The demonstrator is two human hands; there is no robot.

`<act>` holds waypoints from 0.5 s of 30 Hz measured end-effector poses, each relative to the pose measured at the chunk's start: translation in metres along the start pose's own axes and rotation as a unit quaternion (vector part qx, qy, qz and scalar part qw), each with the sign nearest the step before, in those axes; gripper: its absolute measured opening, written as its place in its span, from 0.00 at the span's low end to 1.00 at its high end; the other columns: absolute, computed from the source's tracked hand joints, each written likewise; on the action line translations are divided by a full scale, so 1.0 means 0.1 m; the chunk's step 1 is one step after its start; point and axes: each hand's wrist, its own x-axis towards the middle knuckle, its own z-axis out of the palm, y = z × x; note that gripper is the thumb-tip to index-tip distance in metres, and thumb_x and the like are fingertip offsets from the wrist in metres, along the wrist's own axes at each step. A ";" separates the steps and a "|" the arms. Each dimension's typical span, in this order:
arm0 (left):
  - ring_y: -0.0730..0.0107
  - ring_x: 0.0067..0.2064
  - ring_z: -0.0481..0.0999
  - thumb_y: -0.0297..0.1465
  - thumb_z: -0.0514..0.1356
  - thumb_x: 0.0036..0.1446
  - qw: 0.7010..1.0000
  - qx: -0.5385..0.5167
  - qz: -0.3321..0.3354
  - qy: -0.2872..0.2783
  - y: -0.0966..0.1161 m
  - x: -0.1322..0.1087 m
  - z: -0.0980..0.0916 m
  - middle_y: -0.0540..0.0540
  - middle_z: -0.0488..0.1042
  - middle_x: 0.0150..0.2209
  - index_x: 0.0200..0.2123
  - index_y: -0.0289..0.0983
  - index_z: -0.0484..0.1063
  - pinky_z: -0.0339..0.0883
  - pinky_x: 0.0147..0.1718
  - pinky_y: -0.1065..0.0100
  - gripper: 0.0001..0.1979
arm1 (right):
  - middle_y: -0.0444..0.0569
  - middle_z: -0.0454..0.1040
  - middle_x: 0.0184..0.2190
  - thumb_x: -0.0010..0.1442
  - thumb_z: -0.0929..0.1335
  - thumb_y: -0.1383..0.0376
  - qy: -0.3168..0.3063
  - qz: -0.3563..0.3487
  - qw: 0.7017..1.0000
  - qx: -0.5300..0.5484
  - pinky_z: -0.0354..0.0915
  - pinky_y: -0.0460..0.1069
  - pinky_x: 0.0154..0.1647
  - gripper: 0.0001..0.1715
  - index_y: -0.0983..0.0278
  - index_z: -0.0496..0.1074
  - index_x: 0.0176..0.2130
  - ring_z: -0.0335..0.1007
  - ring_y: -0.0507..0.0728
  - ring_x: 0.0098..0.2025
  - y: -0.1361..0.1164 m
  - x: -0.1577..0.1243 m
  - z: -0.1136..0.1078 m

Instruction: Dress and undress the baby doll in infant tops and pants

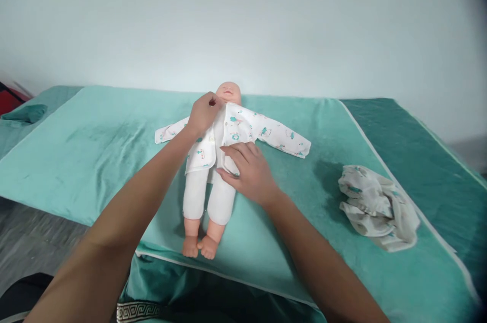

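A baby doll (pixel 228 94) lies on its back on a green cover, head at the far side and bare feet towards me. It wears white trousers (pixel 196 193) and a white printed baby jacket (pixel 279 133), whose front panels lie slightly parted down the middle. My left hand (pixel 205 114) is closed at the jacket's collar, just below the chin; its fingertips are partly hidden. Lower down, my right hand (pixel 251 172) grips the front edge of the panel on the right between thumb and fingers. Both jacket sleeves stretch out sideways.
A crumpled white printed cloth (pixel 378 209) lies to the right on the green cover (pixel 99 150). Behind the bed rises a white wall (pixel 243 24). A darker green cover (pixel 418 160) shows at the right, and a red item (pixel 9 104) at the far left.
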 end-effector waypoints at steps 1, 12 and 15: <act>0.66 0.43 0.74 0.30 0.57 0.63 1.000 -0.012 -0.005 0.013 -0.02 -0.05 -0.01 0.47 0.75 0.37 0.31 0.40 0.66 0.66 0.49 0.63 0.06 | 0.56 0.78 0.46 0.68 0.69 0.60 0.006 0.004 1.000 -0.016 0.67 0.61 0.47 0.17 0.62 0.74 0.55 0.70 0.66 0.47 -0.01 -0.01 0.02; 0.56 0.61 0.69 0.31 0.65 0.58 0.988 0.111 0.103 0.010 -0.07 -1.32 -0.17 0.41 0.71 0.55 0.51 0.41 0.68 0.64 0.62 0.52 0.18 | 0.50 0.79 0.40 0.70 0.66 0.69 0.111 0.014 0.978 0.173 0.74 0.54 0.43 0.09 0.57 0.75 0.46 0.77 0.57 0.42 -0.10 0.00 0.07; 0.53 0.62 0.67 0.30 0.65 0.58 0.975 0.184 0.125 0.008 -0.11 -1.68 -0.21 0.39 0.68 0.58 0.55 0.42 0.67 0.64 0.62 0.50 0.22 | 0.50 0.81 0.43 0.71 0.66 0.68 0.059 0.008 0.976 0.209 0.75 0.55 0.46 0.09 0.57 0.75 0.46 0.79 0.57 0.46 -0.13 0.00 0.05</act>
